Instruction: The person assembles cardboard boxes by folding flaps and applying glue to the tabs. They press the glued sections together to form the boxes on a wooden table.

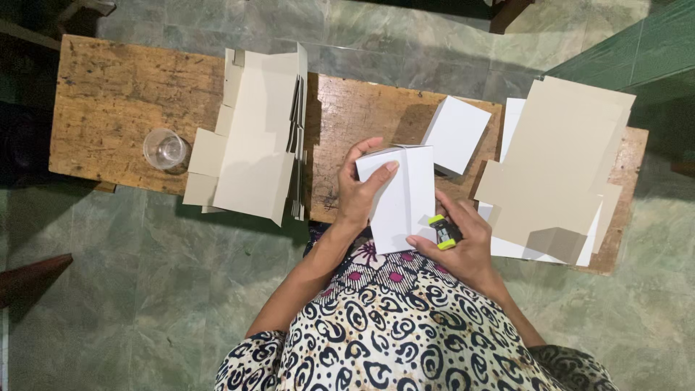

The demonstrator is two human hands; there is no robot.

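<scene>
Holding a white folded box [402,199] above the table edge [318,215], left hand [355,195] grips it, right hand [463,242] clasps a stapler [444,232].

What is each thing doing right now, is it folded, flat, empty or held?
White folded cardboard box: partly folded, held in both hands.
Small yellow-green and black stapler: gripped in right hand.
Left hand: gripping the box.
Second white box: folded, on the wooden table.
Clear plastic cup: upright, looks empty.
Grey cardboard sheets: unfolded, stacked.
</scene>
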